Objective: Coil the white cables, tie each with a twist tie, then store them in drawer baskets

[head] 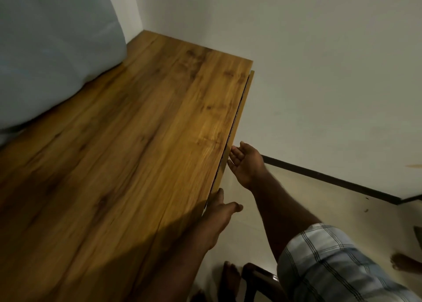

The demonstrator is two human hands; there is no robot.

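A wooden tabletop [127,142] fills the left and middle of the head view. Along its right edge a wooden drawer front [239,119] stands almost flush, with only a thin dark gap showing. My right hand [245,162] lies flat against the drawer front, fingers straight and apart, holding nothing. My left hand [220,212] rests at the table's edge just nearer to me, fingers loosely extended against the drawer's near end. No white cable, twist tie or basket is visible; the drawer's inside is hidden.
A pale blue bedding mass [50,50] lies on the table's far left. White walls [319,62] meet at the corner behind. A dark skirting strip [331,178] runs along the tiled floor [296,199]. A dark chair [255,276] and bare feet sit below.
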